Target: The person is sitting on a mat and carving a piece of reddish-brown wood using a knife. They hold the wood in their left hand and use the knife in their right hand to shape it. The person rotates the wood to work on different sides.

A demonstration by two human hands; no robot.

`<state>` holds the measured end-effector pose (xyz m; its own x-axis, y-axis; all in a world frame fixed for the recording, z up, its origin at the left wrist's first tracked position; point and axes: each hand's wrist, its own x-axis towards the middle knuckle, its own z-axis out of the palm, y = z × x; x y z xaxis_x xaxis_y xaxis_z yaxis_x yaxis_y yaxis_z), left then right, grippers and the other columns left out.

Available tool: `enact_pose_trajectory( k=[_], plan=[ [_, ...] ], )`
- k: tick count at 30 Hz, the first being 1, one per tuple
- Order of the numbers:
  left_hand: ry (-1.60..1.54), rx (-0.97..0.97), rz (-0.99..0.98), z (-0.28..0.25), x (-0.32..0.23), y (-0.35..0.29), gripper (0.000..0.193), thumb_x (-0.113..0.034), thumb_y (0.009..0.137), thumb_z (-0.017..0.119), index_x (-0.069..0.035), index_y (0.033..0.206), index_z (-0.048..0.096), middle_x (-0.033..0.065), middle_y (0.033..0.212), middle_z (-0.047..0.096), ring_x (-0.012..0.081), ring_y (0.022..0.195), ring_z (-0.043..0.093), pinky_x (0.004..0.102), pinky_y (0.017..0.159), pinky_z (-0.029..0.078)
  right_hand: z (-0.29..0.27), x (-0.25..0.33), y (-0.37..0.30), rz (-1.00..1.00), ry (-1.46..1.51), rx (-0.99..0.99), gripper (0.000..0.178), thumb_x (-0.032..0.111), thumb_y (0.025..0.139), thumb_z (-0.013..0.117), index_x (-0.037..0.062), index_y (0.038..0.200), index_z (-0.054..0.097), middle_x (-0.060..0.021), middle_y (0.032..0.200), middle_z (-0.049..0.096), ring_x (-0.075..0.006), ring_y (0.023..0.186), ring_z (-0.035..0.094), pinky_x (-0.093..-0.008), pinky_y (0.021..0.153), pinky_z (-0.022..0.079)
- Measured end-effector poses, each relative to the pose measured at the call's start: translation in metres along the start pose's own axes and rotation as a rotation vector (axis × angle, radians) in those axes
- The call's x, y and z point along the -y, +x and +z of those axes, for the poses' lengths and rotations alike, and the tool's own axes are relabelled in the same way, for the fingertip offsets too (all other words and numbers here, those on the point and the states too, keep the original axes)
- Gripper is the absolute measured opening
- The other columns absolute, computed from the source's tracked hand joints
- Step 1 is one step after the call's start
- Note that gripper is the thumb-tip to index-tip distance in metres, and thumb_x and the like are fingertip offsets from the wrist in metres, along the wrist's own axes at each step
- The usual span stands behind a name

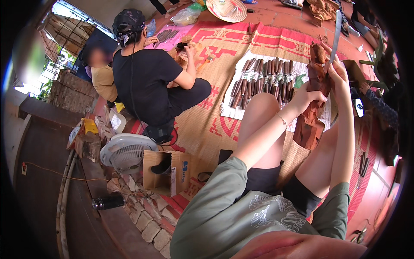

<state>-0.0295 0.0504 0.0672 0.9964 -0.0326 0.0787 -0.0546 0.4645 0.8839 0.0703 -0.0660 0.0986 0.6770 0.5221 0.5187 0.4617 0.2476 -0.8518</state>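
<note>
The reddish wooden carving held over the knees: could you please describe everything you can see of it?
The wooden carving is a tall, reddish-brown block, roughly shaped, with an uneven, knobbly top and a broader, smoother base. It is held nearly upright, its base down between the person's knees above the woven mat. The left hand grips its middle; the right hand is at its upper part, holding a long grey strip-like tool beside the top. Finer detail is too small to tell.

open brown cardboard box [166, 170] beside white fan [125, 153]
</note>
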Motion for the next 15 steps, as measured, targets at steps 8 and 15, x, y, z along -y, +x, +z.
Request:
enact_pose_trajectory(
  k=[8, 15],
  plan=[
    [-0.005, 0.048, -0.057, -0.003, -0.002, 0.004, 0.024, -0.016, 0.07, 0.059, -0.002, 0.089, 0.054, 0.0011, 0.071, 0.054, 0.0088, 0.065, 0.053, 0.0216, 0.064, 0.043, 0.006, 0.01, -0.001, 0.177, 0.174, -0.053, 0.052, 0.026, 0.091, 0.049, 0.0037, 0.136, 0.034, 0.0048, 0.072, 0.042, -0.005, 0.078, 0.047, -0.0185, 0.074, 0.037],
    [-0.056, 0.065, -0.066, 0.0, 0.001, 0.007, 0.029, -0.01, 0.066, 0.062, 0.001, 0.092, 0.057, 0.005, 0.082, 0.06, 0.0121, 0.076, 0.056, 0.0241, 0.073, 0.044, -0.001, 0.008, -0.001, 0.171, 0.268, -0.08, 0.05, 0.026, 0.09, 0.051, 0.0024, 0.132, 0.039, 0.0044, 0.075, 0.044, -0.0046, 0.077, 0.043, -0.0178, 0.073, 0.033]
  ],
)
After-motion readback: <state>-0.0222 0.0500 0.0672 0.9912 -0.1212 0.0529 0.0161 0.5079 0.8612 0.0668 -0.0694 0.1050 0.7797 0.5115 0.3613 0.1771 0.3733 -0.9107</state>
